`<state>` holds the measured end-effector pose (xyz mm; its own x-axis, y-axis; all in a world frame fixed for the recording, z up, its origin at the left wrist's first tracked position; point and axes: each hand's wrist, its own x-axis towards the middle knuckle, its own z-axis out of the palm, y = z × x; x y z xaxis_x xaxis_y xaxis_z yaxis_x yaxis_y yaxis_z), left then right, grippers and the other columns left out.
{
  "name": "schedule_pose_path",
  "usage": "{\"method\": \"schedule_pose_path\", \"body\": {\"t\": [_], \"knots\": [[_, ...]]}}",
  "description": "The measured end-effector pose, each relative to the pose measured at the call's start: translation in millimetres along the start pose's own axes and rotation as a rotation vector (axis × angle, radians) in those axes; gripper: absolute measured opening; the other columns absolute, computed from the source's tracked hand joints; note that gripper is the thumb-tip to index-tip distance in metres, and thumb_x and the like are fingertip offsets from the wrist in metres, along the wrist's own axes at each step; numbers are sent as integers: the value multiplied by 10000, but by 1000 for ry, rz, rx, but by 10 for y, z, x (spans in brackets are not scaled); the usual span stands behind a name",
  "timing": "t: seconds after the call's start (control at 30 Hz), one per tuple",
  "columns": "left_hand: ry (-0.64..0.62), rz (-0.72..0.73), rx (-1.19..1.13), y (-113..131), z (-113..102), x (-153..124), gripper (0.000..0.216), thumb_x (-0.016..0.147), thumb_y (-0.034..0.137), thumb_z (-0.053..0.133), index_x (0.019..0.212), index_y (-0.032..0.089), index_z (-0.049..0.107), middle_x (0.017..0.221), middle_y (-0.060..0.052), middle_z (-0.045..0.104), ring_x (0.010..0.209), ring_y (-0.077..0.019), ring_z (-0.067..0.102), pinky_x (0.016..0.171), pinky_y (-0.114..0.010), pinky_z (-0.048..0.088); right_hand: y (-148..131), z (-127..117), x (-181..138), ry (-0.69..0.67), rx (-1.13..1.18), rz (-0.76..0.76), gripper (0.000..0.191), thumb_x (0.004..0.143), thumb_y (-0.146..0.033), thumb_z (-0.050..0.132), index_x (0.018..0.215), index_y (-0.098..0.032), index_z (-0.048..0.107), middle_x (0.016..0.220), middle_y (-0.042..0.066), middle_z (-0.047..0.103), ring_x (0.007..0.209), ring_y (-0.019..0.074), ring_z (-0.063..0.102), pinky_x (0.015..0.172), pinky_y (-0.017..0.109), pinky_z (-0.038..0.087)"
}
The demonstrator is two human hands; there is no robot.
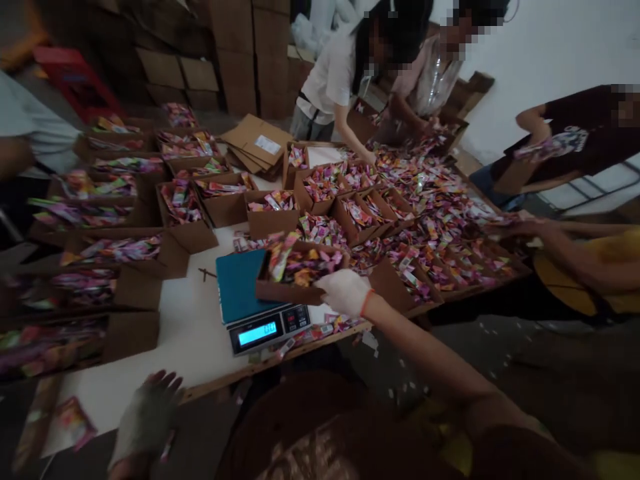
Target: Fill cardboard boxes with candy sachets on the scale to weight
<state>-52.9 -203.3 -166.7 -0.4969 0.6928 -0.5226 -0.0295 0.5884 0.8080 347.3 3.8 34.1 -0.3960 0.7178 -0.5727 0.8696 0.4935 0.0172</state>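
Note:
My right hand [346,292], in a white glove with an orange cuff, grips the near right end of a small cardboard box [287,292]. Colourful packets [307,263] fill this box, which is over the right part of the teal platform of a digital scale [240,283]. Whether its base touches the platform I cannot tell. The lit display [257,333] reads about 0.0. My left hand [153,413], in a glove that leaves the fingertips bare, is at the table's front edge, fingers stretched out and holding nothing. A loose packet [75,421] lies to its left.
Filled boxes [120,248] line the table's left side. A large heap of packets [425,193] and more boxes cover the right. Flattened cartons [257,143] lie at the back. Several people work around the table; one person's arm [560,243] reaches in from the right.

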Motion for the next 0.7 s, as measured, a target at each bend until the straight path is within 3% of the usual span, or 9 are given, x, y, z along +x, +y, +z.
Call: {"method": "schedule_pose_path", "body": {"t": [0.07,0.13,0.27,0.4,0.5,0.6,0.7], "knots": [[96,-74,-194,171,228,-63,329,617,502,754,864,295,687,975,-91,749,1148,-424,742,1218,-770,478,-282,-90,318,-16,-67,-159,379,1081,-199,589,1351,-229,854,1358,140,865,1304,300,813,967,343,593],[154,-105,-369,400,444,-149,427,684,516,791,1025,271,717,1109,-90,761,1097,-343,754,1183,-655,555,-458,-162,537,-14,-98,-235,344,1032,-132,647,1287,-218,862,1319,147,872,1269,297,823,947,340,595],[146,-48,-399,781,669,-319,586,629,546,870,1104,230,735,1234,-116,756,1116,-330,749,1078,-535,614,-384,-239,566,75,160,-304,383,921,-137,827,1298,-209,821,1252,118,865,1131,296,827,927,347,610],[182,-41,-409,804,572,-386,580,634,545,867,1100,229,725,1231,-102,739,1103,-313,739,1041,-518,623,-138,-318,462,354,647,-411,767,889,-208,876,1605,-164,603,1442,147,730,1096,240,761,966,376,635],[240,-108,-470,661,398,-358,443,705,454,808,1081,250,696,1145,-53,713,1022,-255,725,1015,-476,626,-192,-433,533,509,763,-483,1057,841,-259,927,1763,-185,416,1663,212,529,1336,301,674,1056,442,641],[261,-162,-490,483,206,-314,381,723,406,770,1066,270,675,1114,-32,703,986,-241,714,1006,-469,624,-433,-566,643,540,728,-492,1063,875,-334,926,1787,-214,392,1697,212,459,1485,351,584,1154,481,606],[257,-190,-482,267,49,-307,422,653,401,757,1049,289,666,1136,-50,713,1026,-281,717,1026,-515,619,-686,-665,697,487,655,-420,1007,925,-389,908,1786,-225,411,1654,190,474,1382,346,670,1190,511,588]]}}
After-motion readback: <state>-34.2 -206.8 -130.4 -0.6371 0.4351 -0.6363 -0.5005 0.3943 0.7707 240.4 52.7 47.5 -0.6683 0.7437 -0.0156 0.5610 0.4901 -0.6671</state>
